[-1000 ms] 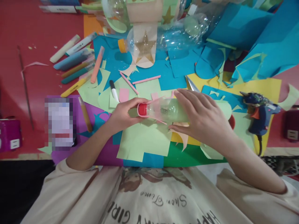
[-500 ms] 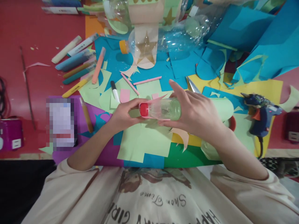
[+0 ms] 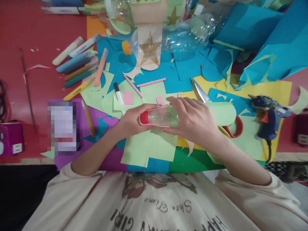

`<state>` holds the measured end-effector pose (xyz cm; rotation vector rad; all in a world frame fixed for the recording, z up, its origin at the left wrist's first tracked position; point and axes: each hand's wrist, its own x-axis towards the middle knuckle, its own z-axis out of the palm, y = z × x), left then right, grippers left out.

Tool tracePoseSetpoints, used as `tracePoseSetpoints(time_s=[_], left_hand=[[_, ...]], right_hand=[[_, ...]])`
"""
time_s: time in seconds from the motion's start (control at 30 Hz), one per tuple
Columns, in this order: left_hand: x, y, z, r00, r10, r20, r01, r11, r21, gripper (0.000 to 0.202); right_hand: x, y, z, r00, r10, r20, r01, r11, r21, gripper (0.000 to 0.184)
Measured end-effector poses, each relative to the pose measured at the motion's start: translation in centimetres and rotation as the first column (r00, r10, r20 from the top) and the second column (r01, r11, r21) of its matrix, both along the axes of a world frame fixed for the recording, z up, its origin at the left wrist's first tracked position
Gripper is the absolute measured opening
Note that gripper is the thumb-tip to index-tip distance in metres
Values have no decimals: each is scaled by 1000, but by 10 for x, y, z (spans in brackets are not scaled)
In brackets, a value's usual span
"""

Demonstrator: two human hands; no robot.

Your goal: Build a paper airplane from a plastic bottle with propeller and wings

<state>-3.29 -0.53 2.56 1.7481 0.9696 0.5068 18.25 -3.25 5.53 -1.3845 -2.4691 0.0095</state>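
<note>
A clear plastic bottle (image 3: 166, 116) with a red cap (image 3: 144, 117) lies sideways between my hands, cap toward the left. Pale green paper (image 3: 223, 113) wraps its body on the right. My left hand (image 3: 133, 119) curves around the cap end, pressing a pink paper strip (image 3: 156, 109) that runs around the cap and along the neck. My right hand (image 3: 196, 117) grips the bottle over its shoulder, thumb on the near side and fingers on the far side. Scissors (image 3: 234, 126) with red and yellow handles lie partly hidden under the bottle and right hand.
A blue glue gun (image 3: 270, 123) rests on yellow paper at right. Several markers (image 3: 77, 61) lie at upper left, above a blurred phone (image 3: 64, 126). Another clear bottle (image 3: 178, 40), orange-capped with a star panel, lies at the back. Coloured paper scraps (image 3: 149, 144) cover the table.
The bottle and both hands have shifted slightly left. My right fingers, one raised before, have come down around the bottle. More of the scissors shows now.
</note>
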Motion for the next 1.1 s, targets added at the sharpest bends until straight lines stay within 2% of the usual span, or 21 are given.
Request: tracePoseSetpoints(time_s=[0.27, 0.57, 0.77, 0.9, 1.1], left_hand=[[1, 2, 0, 1000, -21, 3, 21, 1000, 16, 59], [3, 1, 3, 1000, 7, -4, -7, 1000, 7, 59], [5, 0, 1, 1000, 17, -11, -17, 1000, 0, 62], [4, 0, -3, 1000, 21, 9, -21, 999, 29, 62], [4, 1, -3, 1000, 5, -12, -5, 1000, 17, 65]], right_hand=[[1, 0, -1, 1000, 21, 3, -21, 999, -38, 62], [2, 1, 2, 999, 46, -17, -47, 997, -66, 51], [3, 2, 2, 997, 76, -13, -76, 997, -21, 49], [3, 1, 2, 998, 64, -13, -64, 997, -35, 48], [6, 0, 1, 998, 66, -23, -67, 995, -68, 59]])
